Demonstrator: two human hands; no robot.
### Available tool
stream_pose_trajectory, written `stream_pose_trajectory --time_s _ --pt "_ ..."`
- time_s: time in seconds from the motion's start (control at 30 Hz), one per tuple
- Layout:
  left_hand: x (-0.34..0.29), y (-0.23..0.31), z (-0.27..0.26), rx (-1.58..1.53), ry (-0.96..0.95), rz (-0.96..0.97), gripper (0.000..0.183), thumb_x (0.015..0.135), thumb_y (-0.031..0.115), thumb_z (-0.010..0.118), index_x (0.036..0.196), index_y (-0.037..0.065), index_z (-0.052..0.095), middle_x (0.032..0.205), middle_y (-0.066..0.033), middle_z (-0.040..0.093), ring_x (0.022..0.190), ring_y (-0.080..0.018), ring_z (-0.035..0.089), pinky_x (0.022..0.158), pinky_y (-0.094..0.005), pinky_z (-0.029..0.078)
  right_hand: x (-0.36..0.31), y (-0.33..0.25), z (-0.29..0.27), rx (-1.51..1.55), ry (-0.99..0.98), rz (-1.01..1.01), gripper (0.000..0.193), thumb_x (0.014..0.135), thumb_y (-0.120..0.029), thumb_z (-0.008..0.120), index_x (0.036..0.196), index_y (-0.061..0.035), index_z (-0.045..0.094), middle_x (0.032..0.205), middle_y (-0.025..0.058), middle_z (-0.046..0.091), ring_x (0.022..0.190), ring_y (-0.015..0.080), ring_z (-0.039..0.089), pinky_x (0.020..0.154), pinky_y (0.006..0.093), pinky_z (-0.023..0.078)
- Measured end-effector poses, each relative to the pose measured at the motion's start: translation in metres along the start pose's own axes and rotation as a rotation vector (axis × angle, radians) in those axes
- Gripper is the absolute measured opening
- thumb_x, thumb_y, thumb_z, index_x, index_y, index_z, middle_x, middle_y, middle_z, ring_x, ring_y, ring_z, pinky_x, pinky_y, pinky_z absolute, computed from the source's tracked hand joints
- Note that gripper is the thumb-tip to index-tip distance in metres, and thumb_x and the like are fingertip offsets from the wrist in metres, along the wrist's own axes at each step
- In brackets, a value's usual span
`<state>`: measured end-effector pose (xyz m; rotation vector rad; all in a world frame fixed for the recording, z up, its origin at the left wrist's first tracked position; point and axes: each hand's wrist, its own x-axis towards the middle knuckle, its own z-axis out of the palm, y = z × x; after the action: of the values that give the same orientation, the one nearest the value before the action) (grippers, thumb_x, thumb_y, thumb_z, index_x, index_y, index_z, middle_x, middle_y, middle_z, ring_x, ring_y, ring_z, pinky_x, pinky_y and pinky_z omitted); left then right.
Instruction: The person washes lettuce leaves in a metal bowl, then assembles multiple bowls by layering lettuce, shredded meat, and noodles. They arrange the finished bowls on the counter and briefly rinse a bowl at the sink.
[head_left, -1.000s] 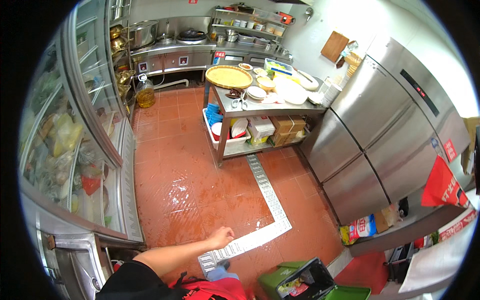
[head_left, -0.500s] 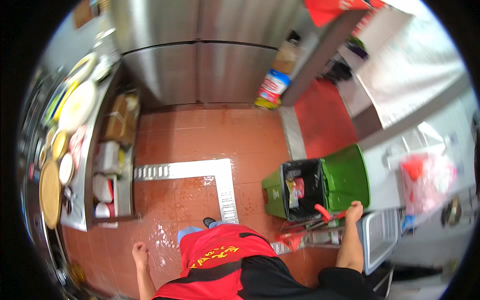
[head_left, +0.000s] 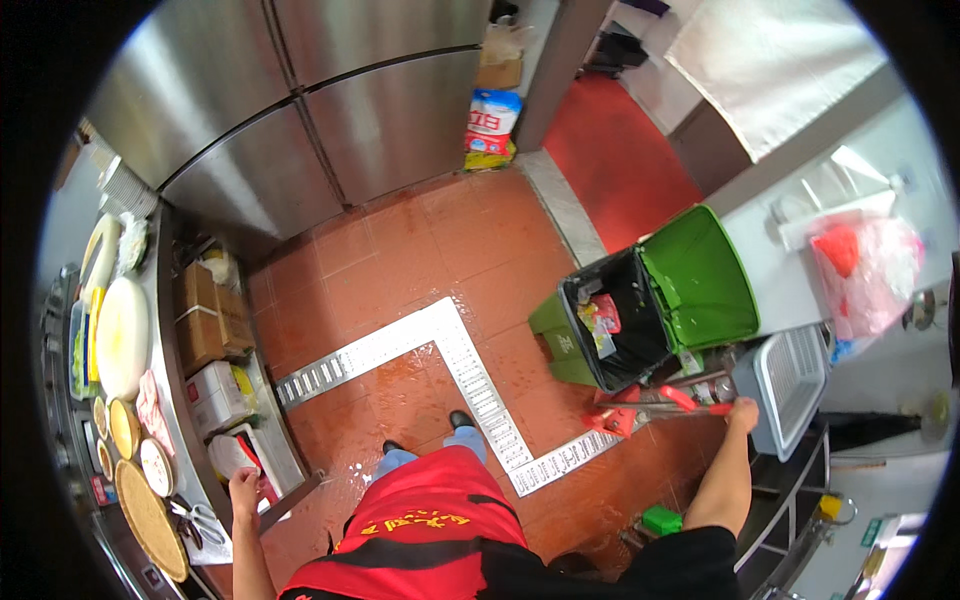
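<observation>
Two hands logged. My right hand (head_left: 742,413) is curled around the grey metal handle of a red long-handled dustpan (head_left: 640,408), just beside the open green plastic bin (head_left: 700,290) with black liner, litter already inside. My left hand (head_left: 243,489) hangs loosely spread, holding nothing, near the steel table (head_left: 170,330). Glossy wet terracotta floor tiles (head_left: 400,270) unswept, I judge.

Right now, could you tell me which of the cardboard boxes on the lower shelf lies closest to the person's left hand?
The white box with red markings at the shelf's near end, just beside the left hand. The plain white box and the brown boxes sit farther along, toward the steel refrigerator.
</observation>
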<state>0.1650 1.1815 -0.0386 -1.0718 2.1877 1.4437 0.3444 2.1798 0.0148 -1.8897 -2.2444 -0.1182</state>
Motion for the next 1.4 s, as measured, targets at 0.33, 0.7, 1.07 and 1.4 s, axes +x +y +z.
stream_pose_trajectory --time_s 0.33,0.7,1.07,1.4 --pt "-0.052 0.006 0.141 0.359 -0.022 0.257 0.021 0.079 0.023 0.063 0.091 0.006 0.066 0.089 -0.0149 0.067 0.086 -0.0284 0.065 0.076 -0.0376 0.051 -0.132 -0.2 -0.008 0.507 0.061 -0.694 0.022 0.087 -0.023 0.058 0.098 -0.0063 0.068 0.095 0.0126 0.068 0.083 0.0245 0.067 0.073 0.0368 0.055" --pt "-0.072 -0.054 0.065 0.192 0.516 -0.081 0.02 0.073 0.019 0.067 0.087 0.005 0.065 0.09 -0.0187 0.066 0.088 -0.0331 0.064 0.079 -0.0406 0.051 -0.386 -0.389 -0.021 0.623 -0.942 -1.503 0.021 0.087 -0.02 0.059 0.101 -0.0054 0.066 0.096 0.0119 0.067 0.085 0.0232 0.066 0.075 0.0349 0.053" --pt "-0.028 -0.07 -0.069 0.061 1.15 -0.174 0.034 0.08 0.009 0.057 0.113 0.005 0.053 0.112 -0.0204 0.052 0.102 -0.0405 0.054 0.088 -0.0456 0.045 -0.546 -0.519 -0.026 0.337 -1.176 -1.687 0.02 0.088 -0.017 0.059 0.103 -0.0045 0.065 0.098 0.0112 0.066 0.087 0.022 0.066 0.076 0.033 0.052" --pt "0.133 0.061 -0.11 0.191 0.832 0.402 0.04 0.079 0.01 0.059 0.118 0.005 0.054 0.125 -0.0166 0.049 0.119 -0.0363 0.045 0.1 -0.0458 0.038 -0.735 -0.668 -0.089 0.281 -1.211 -1.858 0.02 0.088 -0.014 0.059 0.105 -0.0037 0.063 0.099 0.0105 0.065 0.088 0.0208 0.065 0.077 0.0313 0.052"
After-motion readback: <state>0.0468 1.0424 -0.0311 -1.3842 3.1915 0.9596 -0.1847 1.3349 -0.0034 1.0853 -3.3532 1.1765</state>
